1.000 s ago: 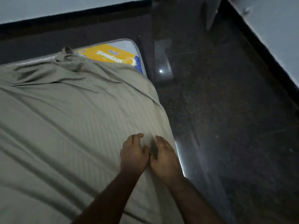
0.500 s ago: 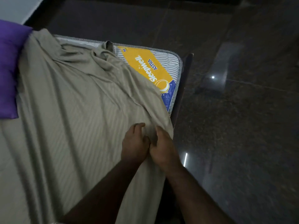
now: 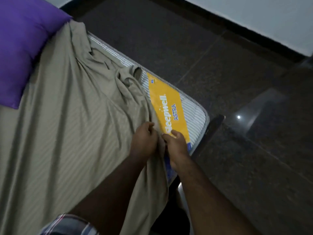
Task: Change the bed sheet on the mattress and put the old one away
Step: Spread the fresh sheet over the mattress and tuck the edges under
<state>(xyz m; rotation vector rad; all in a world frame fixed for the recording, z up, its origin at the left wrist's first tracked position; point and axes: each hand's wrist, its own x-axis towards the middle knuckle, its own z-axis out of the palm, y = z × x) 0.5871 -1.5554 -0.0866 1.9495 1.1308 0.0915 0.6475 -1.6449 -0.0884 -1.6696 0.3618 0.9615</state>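
Observation:
A beige striped bed sheet (image 3: 67,133) covers most of the mattress (image 3: 194,114), whose striped corner and yellow label (image 3: 167,106) lie bare at the right. My left hand (image 3: 144,141) and my right hand (image 3: 176,146) sit side by side at the sheet's right edge. Both grip the gathered cloth with curled fingers, next to the label. The sheet is bunched in folds near the mattress's far edge.
A purple pillow (image 3: 22,44) lies on the bed at the upper left. Dark polished floor (image 3: 237,158) spreads to the right, with a white wall (image 3: 254,17) and black skirting beyond. A dark bed frame edge (image 3: 213,124) shows beside the mattress corner.
Both hands have pulled the sheet's edge inward, baring more of the yellow label and the mattress corner. The view has swung left, bringing the purple pillow in.

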